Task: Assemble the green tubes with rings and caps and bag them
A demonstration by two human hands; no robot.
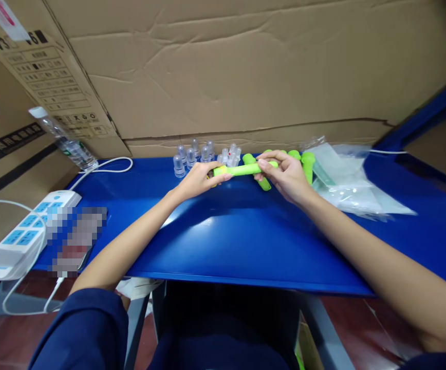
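Note:
A long lime-green plastic handle-shaped piece is held level above the blue table, its wider end with a yellow part pointing left. Around that wider end close the fingers of my left hand. The narrower right end sits pinched between the thumb and fingers of my right hand. Behind and beside my right hand lie several more green pieces, partly covered by it. Several clear plastic caps stand behind my left hand. Among them, smaller clear pieces are grouped near the held piece.
Clear plastic bags lie to the right. A white power strip, a blurred-out phone and white cables are at the left. A water bottle leans by the cardboard that walls the back of the blue table.

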